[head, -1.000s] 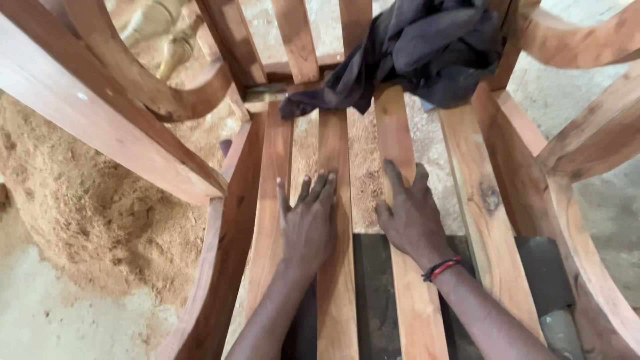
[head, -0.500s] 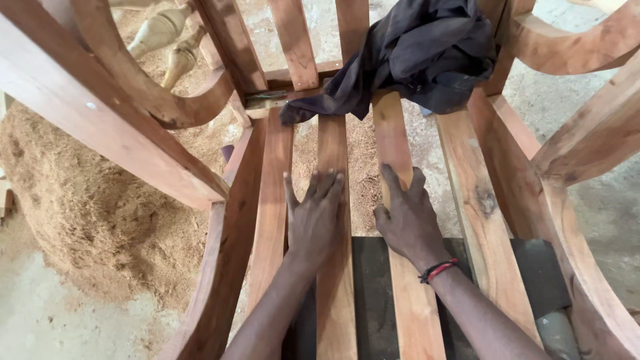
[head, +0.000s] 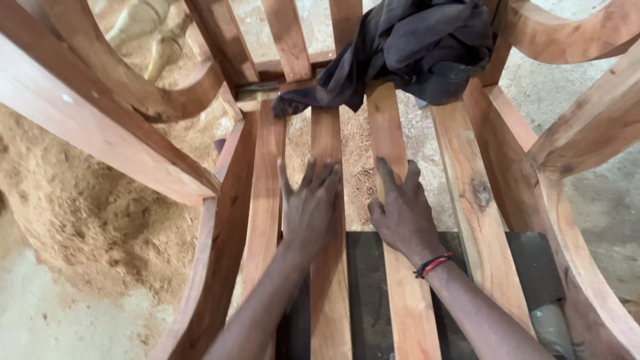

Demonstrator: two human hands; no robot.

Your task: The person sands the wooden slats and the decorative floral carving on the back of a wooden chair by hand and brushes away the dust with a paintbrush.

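Head view: a wooden chair frame (head: 480,200) is seen from above, its seat made of lengthwise slats with open gaps between them. The left hand (head: 310,210) is laid flat on the second slat (head: 327,133) from the left, fingers held straight and close together, palm down; nothing is pinched. The right hand (head: 400,213) is laid on the neighbouring slat (head: 387,123), fingers slightly spread, the thumb dropped over the slat's inner edge toward the gap; a red and black wristband (head: 433,265) is worn at the wrist. A dark cloth (head: 413,47) is heaped at the far end of the seat, draped over the slat ends beside the back rails. Sawdust (head: 80,213) is piled on the floor to the left of the frame.

The slats are judged stiff, hard and firmly fixed, the frame as a whole heavy; the sanded faces look smooth and somewhat slippery with dust. A sure hold would be had by the curved armrests (head: 587,133) or the side rails, not by a single slat.
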